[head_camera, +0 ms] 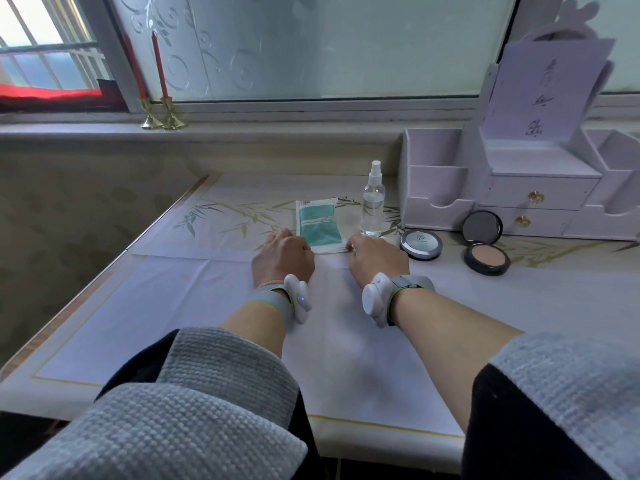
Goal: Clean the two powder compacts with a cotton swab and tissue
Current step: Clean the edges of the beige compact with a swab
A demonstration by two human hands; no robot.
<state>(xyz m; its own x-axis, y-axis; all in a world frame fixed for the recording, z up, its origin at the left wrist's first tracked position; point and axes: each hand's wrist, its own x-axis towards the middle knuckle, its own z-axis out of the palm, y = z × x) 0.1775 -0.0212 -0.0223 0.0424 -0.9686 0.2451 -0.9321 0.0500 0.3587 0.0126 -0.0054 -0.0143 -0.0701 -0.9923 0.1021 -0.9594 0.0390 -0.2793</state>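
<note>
Left hand [282, 259] and right hand [377, 258] curled knuckles-up at the packet's [320, 225] near corners; whether they pinch it, can't tell. Closed compact [420, 244] at 2 o'clock, open compact [486, 259] beyond. Spray bottle [373, 202] behind.

closed compact [421, 244]: glossy metallic lid | spray bottle [373, 206]: clear plastic

Both your hands rest knuckles-up, fingers curled under.
Your left hand [282, 259] and right hand [377, 259] lie side by side, apart, forearms stretched forward, a banded device on each wrist.
</note>
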